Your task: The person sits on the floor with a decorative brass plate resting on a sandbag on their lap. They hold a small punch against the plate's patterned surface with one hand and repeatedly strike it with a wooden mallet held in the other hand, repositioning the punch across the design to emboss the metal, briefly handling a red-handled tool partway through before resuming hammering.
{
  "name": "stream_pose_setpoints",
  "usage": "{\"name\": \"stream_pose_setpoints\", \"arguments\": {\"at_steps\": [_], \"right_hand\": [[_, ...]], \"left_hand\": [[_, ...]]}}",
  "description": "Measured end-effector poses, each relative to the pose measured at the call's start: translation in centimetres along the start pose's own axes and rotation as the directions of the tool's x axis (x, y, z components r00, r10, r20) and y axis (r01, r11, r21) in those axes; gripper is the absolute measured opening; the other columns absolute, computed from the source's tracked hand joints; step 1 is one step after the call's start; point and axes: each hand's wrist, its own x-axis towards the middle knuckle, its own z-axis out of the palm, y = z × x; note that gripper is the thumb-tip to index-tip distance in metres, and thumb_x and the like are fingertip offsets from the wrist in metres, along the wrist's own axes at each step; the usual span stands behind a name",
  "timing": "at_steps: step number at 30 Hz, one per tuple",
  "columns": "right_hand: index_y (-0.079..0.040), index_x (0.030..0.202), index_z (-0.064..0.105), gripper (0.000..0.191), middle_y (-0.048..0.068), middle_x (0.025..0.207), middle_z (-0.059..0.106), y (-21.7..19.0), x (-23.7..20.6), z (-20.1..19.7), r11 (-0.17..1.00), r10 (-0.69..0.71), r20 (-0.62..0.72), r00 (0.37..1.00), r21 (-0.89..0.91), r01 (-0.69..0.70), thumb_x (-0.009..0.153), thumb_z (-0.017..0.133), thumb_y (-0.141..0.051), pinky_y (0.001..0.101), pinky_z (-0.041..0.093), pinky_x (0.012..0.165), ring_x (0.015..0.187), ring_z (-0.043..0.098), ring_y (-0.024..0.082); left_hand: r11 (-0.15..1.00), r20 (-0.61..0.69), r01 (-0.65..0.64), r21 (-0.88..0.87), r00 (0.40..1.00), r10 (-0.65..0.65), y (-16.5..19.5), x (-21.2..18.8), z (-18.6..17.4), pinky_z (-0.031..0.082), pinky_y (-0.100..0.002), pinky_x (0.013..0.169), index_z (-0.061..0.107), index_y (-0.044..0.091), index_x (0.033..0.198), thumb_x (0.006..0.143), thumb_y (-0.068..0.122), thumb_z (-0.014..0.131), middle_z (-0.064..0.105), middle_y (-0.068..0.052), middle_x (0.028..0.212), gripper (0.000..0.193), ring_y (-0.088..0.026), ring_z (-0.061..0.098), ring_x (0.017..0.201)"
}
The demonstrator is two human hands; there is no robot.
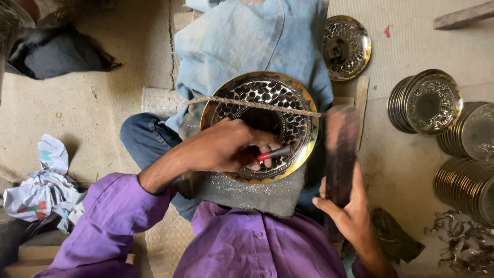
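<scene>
At centre frame, a pierced brass plate lies on a grey pad across the lap. Left hand pinches a red-tipped punch against its lower rim; right hand grips a blurred dark mallet. Punching seems underway; the strike needs a steady tool.

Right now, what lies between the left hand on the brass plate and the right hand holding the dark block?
In the head view, between the left hand and the right hand lie the red-tipped tool, the brass plate rim and a grey pad.
</scene>
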Motion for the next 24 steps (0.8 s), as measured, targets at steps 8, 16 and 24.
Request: {"name": "stream_pose_setpoints", "arguments": {"at_steps": [8,16,24], "right_hand": [[-0.007,0.159,0.037,0.099,0.016,0.112,0.066,0.6,0.1,0.8,0.839,-0.193,0.077,0.978,-0.505,0.205,0.071,0.081,0.006,0.0314,0.054,0.084,0.101,0.066,0.016],[-0.008,0.154,0.039,0.093,0.003,0.087,0.066,0.6,-0.5,2.7,0.873,0.044,-0.027,0.999,-0.484,-0.052,0.071,0.079,0.01,0.0273,0.054,0.075,0.075,0.063,0.011],[-0.008,0.158,0.03,0.102,0.001,0.085,0.066,-0.3,-1.0,4.2,0.878,0.055,-0.042,0.998,-0.474,-0.069,0.07,0.077,0.009,0.0271,0.053,0.072,0.073,0.062,0.011]], "left_hand": [[0.999,0.045,0.044,0.032,0.998,-0.046,-0.3,-0.4,-0.9,0.057,-0.04,0.073,0.067,0.013,0.126,0.077,0.001,0.076,0.079,-0.003,0.1,0.051,-0.021,0.077,0.088],[0.999,0.048,-0.021,0.035,0.999,0.019,-0.3,-1.5,-1.8,0.057,-0.041,0.075,0.07,0.014,0.12,0.074,0.002,0.075,0.08,-0.001,0.104,0.048,-0.024,0.076,0.092],[0.995,0.113,0.088,0.043,0.989,-0.093,-0.4,-2.7,-2.3,0.058,-0.04,0.075,0.068,0.016,0.125,0.08,0.007,0.073,0.08,-0.001,0.103,0.045,-0.021,0.077,0.09]]}}
